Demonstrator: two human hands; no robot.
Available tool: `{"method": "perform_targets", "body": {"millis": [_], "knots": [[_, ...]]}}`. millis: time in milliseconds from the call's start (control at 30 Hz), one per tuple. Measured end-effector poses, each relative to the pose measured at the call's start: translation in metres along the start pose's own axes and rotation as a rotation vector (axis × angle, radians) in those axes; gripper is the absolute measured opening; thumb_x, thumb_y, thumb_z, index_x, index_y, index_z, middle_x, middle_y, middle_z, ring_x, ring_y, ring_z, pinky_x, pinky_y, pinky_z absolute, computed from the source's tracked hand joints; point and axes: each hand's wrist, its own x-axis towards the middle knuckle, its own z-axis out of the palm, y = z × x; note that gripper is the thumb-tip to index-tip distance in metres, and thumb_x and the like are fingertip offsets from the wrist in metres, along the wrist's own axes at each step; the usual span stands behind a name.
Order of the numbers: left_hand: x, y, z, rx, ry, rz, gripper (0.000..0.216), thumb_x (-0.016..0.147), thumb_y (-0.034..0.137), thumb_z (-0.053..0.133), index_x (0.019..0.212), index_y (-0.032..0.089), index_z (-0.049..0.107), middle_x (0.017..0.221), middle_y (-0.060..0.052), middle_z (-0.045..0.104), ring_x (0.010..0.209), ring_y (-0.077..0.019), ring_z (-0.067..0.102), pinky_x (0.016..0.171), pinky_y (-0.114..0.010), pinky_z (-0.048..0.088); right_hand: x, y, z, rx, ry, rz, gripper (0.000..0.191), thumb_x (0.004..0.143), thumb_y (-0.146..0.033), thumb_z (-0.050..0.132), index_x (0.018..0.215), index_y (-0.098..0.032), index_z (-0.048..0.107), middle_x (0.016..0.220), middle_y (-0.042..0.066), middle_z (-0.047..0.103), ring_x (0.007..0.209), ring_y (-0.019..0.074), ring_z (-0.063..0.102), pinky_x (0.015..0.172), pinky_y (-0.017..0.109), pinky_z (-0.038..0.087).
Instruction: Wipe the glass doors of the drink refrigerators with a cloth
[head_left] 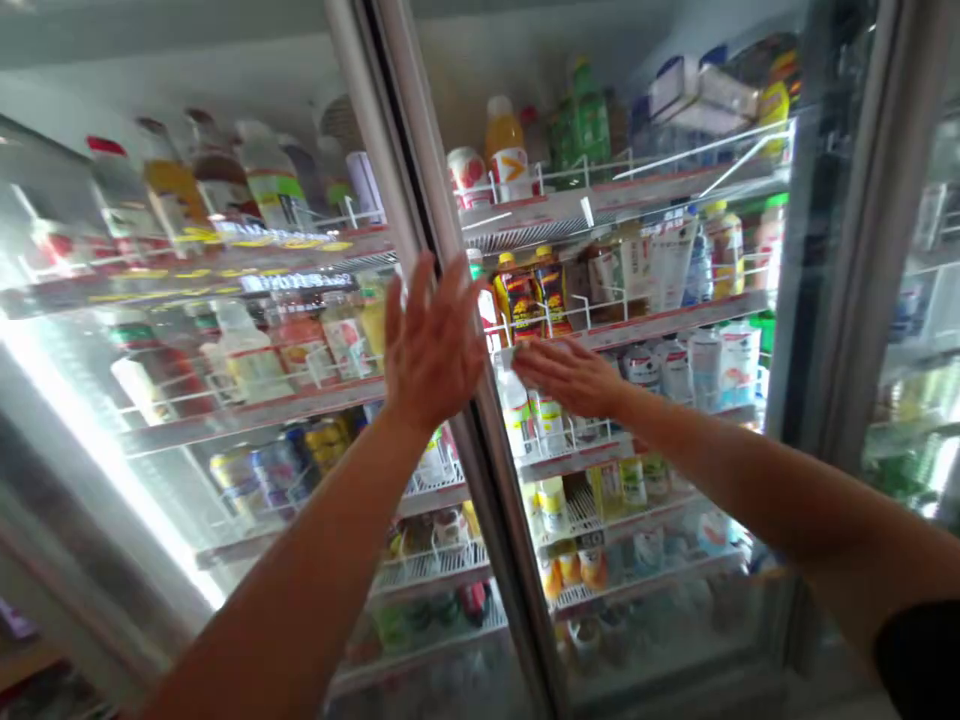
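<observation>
My left hand is raised with its fingers stretched out, over the metal door frames where two glass fridge doors meet. It looks pressed against them, though motion blur makes contact hard to judge. Just right of the frames, my right hand is held flat with its fingers out, in front of the right door's glass. Whether it touches the glass I cannot tell. Neither hand holds anything. Behind the right hand stand dark bottles with yellow caps on a wire-railed shelf.
Shelves behind the left door hold blurred bottles and cans. At the upper right, a green bottle stands near a white carton. A bright light strip runs down the left side. Another door frame stands at right.
</observation>
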Motion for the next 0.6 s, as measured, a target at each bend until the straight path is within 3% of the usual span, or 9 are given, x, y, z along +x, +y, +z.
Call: {"method": "perform_targets", "body": {"millis": [100,200,267,333,467,500,533,600], "knots": [[0.017,0.041,0.030,-0.032,-0.185,0.064,0.057,0.099,0.036,0.042,0.155,0.030,0.029,0.163,0.001,0.026,0.153,-0.0235,0.005,0.128,-0.053,0.001,-0.001,0.061,-0.030,-0.139,0.230,0.353,0.060,0.096,-0.022,0.042,0.155,-0.027,0.031,0.157,0.005,0.039,0.150,0.0256,0.025,0.122,0.059,0.023],[0.025,0.057,0.063,-0.036,-0.163,-0.095,0.068,0.096,0.039,0.050,0.157,0.021,0.025,0.164,-0.006,0.019,0.153,-0.0276,-0.001,0.127,-0.055,0.001,-0.010,0.103,-0.044,-0.220,0.482,0.688,0.059,0.094,-0.023,0.037,0.153,-0.015,0.036,0.157,0.014,0.037,0.150,0.0327,0.025,0.119,0.065,0.023],[0.028,0.062,0.082,-0.033,-0.112,-0.202,0.072,0.096,0.043,0.051,0.157,0.018,0.023,0.165,-0.009,0.015,0.153,-0.0291,-0.004,0.126,-0.057,0.001,-0.019,0.113,-0.048,-0.240,0.569,0.802,0.061,0.094,-0.024,0.035,0.153,-0.009,0.035,0.157,0.018,0.035,0.149,0.0351,0.024,0.116,0.067,0.025],[0.031,0.067,0.098,-0.041,-0.061,-0.281,0.074,0.097,0.048,0.048,0.158,0.017,0.020,0.165,-0.010,0.012,0.152,-0.0291,-0.008,0.125,-0.058,0.001,-0.025,0.115,-0.052,-0.236,0.521,0.725,0.061,0.094,-0.025,0.035,0.154,-0.011,0.033,0.158,0.016,0.034,0.151,0.0340,0.021,0.117,0.066,0.024],[0.034,0.079,0.117,-0.068,0.039,-0.370,0.075,0.097,0.053,0.045,0.159,0.019,0.018,0.166,-0.010,0.010,0.151,-0.0291,-0.012,0.124,-0.062,-0.002,-0.038,0.133,-0.070,-0.147,0.087,0.191,0.057,0.095,-0.030,0.044,0.152,-0.031,0.038,0.155,0.002,0.042,0.149,0.0257,0.028,0.123,0.056,0.021],[0.034,0.080,0.120,-0.070,0.050,-0.376,0.075,0.097,0.053,0.045,0.158,0.019,0.019,0.166,-0.011,0.011,0.152,-0.0295,-0.011,0.124,-0.062,-0.003,-0.046,0.143,-0.075,-0.130,0.005,0.126,0.056,0.095,-0.031,0.046,0.151,-0.033,0.040,0.153,0.000,0.045,0.148,0.0249,0.031,0.124,0.054,0.020],[0.033,0.081,0.121,-0.070,0.055,-0.381,0.075,0.097,0.053,0.046,0.158,0.018,0.020,0.165,-0.011,0.012,0.152,-0.0299,-0.009,0.124,-0.062,-0.002,-0.056,0.155,-0.078,-0.133,-0.017,0.145,0.055,0.095,-0.033,0.046,0.150,-0.032,0.042,0.153,0.001,0.046,0.147,0.0251,0.033,0.124,0.053,0.019],[0.033,0.081,0.121,-0.062,0.055,-0.388,0.074,0.097,0.052,0.046,0.158,0.017,0.021,0.165,-0.012,0.013,0.153,-0.0308,-0.006,0.124,-0.061,-0.001,-0.086,0.177,-0.078,-0.199,0.125,0.435,0.054,0.096,-0.034,0.041,0.149,-0.026,0.045,0.154,0.007,0.044,0.147,0.0269,0.032,0.124,0.050,0.017]]}}
